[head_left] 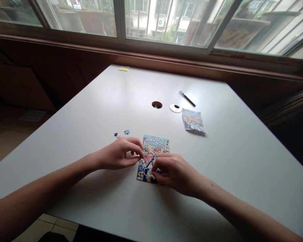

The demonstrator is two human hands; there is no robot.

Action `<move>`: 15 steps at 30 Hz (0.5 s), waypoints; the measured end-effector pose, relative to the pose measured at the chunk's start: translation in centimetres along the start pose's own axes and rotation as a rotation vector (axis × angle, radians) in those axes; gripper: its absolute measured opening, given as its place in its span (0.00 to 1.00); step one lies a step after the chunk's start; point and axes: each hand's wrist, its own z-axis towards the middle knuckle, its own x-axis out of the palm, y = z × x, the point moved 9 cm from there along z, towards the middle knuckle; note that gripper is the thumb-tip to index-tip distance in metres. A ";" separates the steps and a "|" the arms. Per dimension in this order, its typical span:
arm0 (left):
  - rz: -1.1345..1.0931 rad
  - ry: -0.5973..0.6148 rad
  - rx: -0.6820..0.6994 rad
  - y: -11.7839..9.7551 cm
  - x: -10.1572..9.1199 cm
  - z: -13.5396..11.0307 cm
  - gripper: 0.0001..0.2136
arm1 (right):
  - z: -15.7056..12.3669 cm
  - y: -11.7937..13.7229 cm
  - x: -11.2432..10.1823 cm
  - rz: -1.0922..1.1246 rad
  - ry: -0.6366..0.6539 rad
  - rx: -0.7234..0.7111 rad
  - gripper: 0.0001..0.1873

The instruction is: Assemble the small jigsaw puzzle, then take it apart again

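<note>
A small, colourful jigsaw puzzle [156,149] lies on the white table, with cartoon figures and large lettering along its top. My right hand [175,171] is over its lower right part, thumb and forefinger pinched at a small pale puzzle piece [148,174] near the lower edge. At the puzzle's left edge is my left hand [125,153], its fingers bent and the tips of thumb and forefinger close together; whatever they hold is too small to make out. Loose puzzle pieces [127,132] lie just beyond the left hand, one of them dark blue [116,134].
A crumpled printed sheet or wrapper [193,120] lies to the right, behind the puzzle. Near it are a round cover [175,108], a black pen [187,98] and a cable hole [157,105]. A yellow slip [124,69] sits at the table's far edge, below the windows.
</note>
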 end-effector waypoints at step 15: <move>0.202 0.263 0.179 -2.3 2.1 -0.6 0.14 | 0.2 -0.3 1.0 -0.060 0.061 0.043 0.05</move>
